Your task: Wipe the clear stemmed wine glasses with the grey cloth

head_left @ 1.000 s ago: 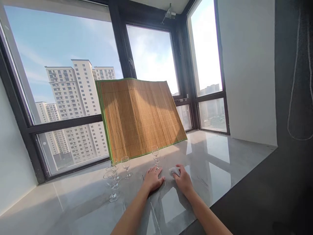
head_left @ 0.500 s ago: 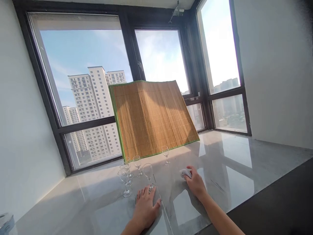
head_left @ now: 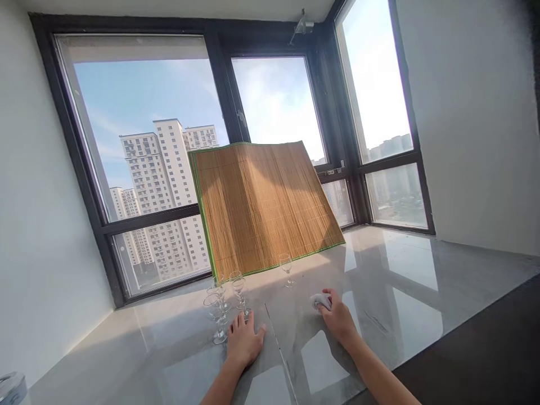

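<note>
My left hand [head_left: 245, 340] lies low over the counter with its fingers stretched out and the thumb apart. Its fingertips reach the foot of a clear stemmed glass [head_left: 238, 286]; whether they press on that foot is hard to tell. Just left of the hand an upright stemmed glass [head_left: 219, 336] stands in a tight group of several such glasses, overlapping in view. Farther back a single stemmed glass [head_left: 288, 275] stands apart near the mat. My right hand [head_left: 338, 320] is closed around a crumpled white cloth [head_left: 320, 301], resting on the counter to the right.
A bamboo mat [head_left: 265, 208] with green edging leans against the dark window frame [head_left: 217, 84]. The glossy tiled counter [head_left: 177, 360] has a seam running between my hands. A roundish whitish object [head_left: 12, 388] is cut off at the lower left.
My left hand has moved left, and the glass at its fingertips has slid left with it, now overlapping the glass behind. My right hand stays in place with the cloth.
</note>
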Demonstrator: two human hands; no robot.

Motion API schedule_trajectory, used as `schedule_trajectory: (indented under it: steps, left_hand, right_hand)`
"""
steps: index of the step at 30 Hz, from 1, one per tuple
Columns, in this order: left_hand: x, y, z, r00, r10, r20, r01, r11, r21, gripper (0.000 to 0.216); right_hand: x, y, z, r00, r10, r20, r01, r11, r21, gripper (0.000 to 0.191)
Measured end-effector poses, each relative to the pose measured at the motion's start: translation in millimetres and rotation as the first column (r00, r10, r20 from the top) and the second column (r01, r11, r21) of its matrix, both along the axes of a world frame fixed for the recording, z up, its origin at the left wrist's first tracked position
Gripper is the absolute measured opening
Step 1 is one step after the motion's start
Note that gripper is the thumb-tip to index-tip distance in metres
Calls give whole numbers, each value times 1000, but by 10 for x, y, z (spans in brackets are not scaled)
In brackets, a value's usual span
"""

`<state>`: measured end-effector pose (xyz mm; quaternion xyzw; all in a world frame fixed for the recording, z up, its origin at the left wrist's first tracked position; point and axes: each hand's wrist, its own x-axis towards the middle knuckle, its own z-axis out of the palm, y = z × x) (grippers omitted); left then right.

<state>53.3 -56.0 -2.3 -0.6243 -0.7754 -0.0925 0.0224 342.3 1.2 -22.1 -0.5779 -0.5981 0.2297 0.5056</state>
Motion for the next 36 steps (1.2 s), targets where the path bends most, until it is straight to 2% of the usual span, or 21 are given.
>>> schedule_trajectory:
  steps: [4,7,9,11,13,15,18,21,26,31,34,36]
  left_hand:
    - [16,-29,2,999,41,17,-41,998,39,70]
    - [57,-125,32,998,57,36,-62,985,162,61]
    - [115,-180,68,999,-36,35,26,967,255,47]
    - [214,-175,112,976,-216,31,197,933,302,37]
    - [357,-82,151,920,-389,44,360,885,293,35]
    - [529,97,173,880,-470,72,441,863,248,40]
    - [784,448,171,879,-467,99,451,880,150,52]
    - [966,782,161,905,-414,100,406,909,89,60]
    - [1063,1124,188,918,-383,100,383,923,15,64]
    - [1071,1187,198,916,-395,69,397,918,-14,61]
    - [1084,1071,187,915,-399,63,399,917,9,60]
    - [1077,903,186,909,-413,55,413,911,16,60]
  right_hand:
    - [1,-7,17,1000,7,20,-7,1000,-15,39]
    - [-1,-16,32,1000,8,19,-8,1000,-25,37]
    - [-5,-23,39,1000,2,16,-2,1000,-23,38]
    - [-11,-28,45,1000,-5,17,5,1000,-15,38]
    - [-17,-31,51,1000,-14,13,14,1000,-7,37]
    - [-23,-34,59,1000,-28,-2,28,1000,1,37]
    - [-30,-42,76,999,-50,-16,50,999,3,36]
    - [-28,-56,95,999,-46,-16,46,999,-3,35]
    - [-11,-69,110,1000,-27,9,28,999,-26,36]
    - [-2,-48,113,999,-33,20,33,999,-25,37]
    - [0,-28,119,999,-45,20,46,999,-29,36]
    - [1,-18,121,999,-52,10,52,998,-31,35]
